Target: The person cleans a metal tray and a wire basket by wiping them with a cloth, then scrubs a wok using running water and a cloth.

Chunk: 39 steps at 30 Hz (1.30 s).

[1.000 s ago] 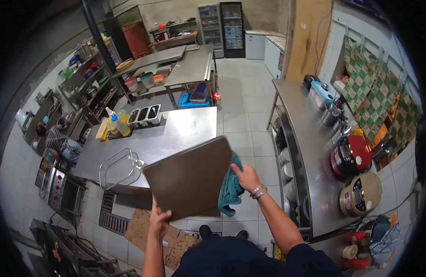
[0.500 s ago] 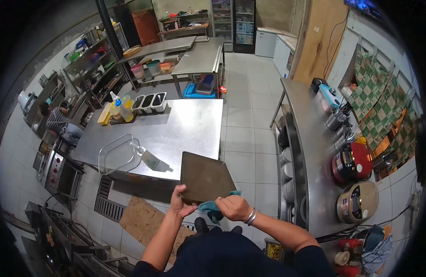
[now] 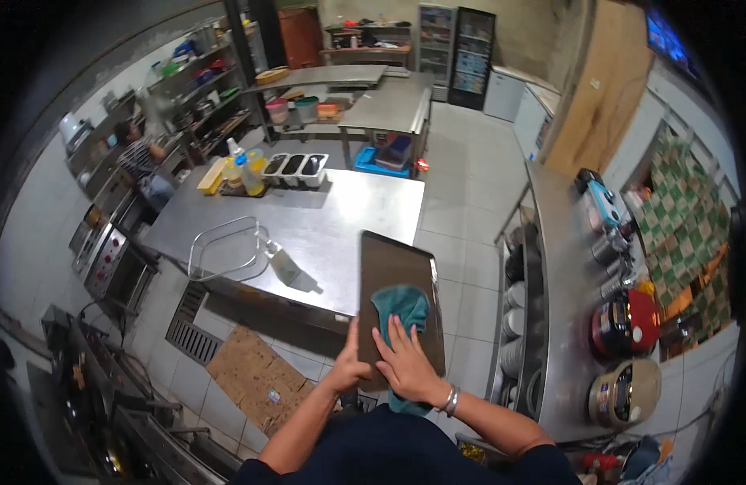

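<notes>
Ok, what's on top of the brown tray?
A teal cloth lies on the tray, with the right hand spread over part of the cloth. The tray's surface beneath them is covered and can't be seen; its underside is hidden too.

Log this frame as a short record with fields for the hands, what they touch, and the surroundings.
left hand: at the edge of a rectangular brown tray
right hand: spread on a crumpled teal cloth
cloth position: against the tray's face
left side: steel-topped table bearing a looped wire frame
right side: red-and-black rice cooker near a beige one
background: person in a striped top
</notes>
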Motion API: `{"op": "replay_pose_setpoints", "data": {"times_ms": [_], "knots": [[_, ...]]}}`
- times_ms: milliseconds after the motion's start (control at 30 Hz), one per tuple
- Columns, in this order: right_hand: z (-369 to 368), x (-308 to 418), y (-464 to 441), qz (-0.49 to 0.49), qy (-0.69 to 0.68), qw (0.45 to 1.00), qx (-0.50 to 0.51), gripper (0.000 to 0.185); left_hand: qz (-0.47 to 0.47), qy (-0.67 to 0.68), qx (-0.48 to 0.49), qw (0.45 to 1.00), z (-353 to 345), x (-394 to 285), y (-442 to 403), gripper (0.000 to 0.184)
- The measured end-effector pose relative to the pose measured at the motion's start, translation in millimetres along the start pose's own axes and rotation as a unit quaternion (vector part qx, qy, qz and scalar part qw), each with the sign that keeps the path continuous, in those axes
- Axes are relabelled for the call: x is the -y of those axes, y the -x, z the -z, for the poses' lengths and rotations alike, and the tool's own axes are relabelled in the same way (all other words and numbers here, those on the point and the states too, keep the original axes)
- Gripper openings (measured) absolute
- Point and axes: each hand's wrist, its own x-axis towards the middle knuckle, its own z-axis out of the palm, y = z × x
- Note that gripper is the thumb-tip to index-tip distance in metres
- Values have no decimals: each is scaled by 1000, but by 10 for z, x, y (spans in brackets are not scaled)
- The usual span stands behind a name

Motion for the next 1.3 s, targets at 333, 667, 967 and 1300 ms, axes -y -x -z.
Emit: {"op": "replay_pose_setpoints", "data": {"times_ms": [333, 667, 967, 1300], "knots": [[17, -69, -742, -62, -292, 925, -235, 73, -13, -124, 78, 989, -132, -233, 263, 111], [427, -785, -1387, -57, -73, 933, -347, 49, -33, -132, 88, 987, -357, -341, 591, 109], [410, -450, -644, 2, 27, 998, 63, 61, -61, -122, -11, 991, -320, -324, 672, 109], [-107, 225, 344, 24, -158, 983, -84, 53, -2, 38, -162, 986, -397, -141, 427, 102]]}}
